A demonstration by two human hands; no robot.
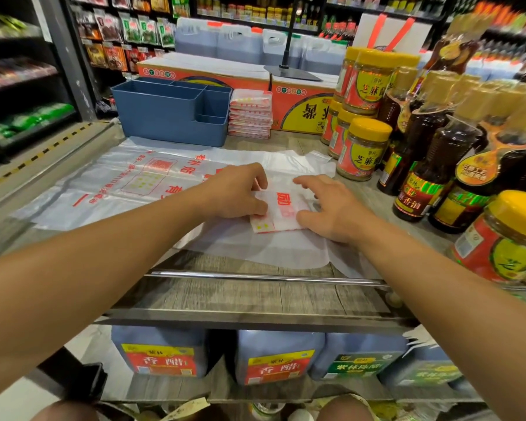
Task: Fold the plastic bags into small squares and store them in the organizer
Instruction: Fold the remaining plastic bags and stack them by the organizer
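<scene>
1. Nearest us: the metal rail (264,277) along the shelf's front edge, w/ the loose end of an unfolded bag (274,250) lying just behind it. If we drag the work toward us, that slippery sheet could slide over the rail and take the folded piece w/ it.
2. Our left hand (237,192) is curled, fingertips and thumb nipping the left edge of the folded bag (283,211); our right hand (328,208) lies spread and flat, pressing the right edge. The bag is already a small square w/ red print, sitting on top of the flat bags.
3. Main risk, we judge: thin plastic springs back. Lift the flat palm too soon and the square may puff open, so the fold is lost before stowing.
4. Right of us, sesame paste jars (363,150) and dark sauce bottles (419,177) stand near the right wrist. A wide elbow swing could knock one over.
5. Farther back-left, the flat printed bag (128,180) could shift if we pull the top layer.
6. Farthest: the blue organizer (170,110), compartments look empty, w/ a stack of folded squares (250,113) just beside it. Reaching over there one-handed, the square might unfold mid-carry.
</scene>
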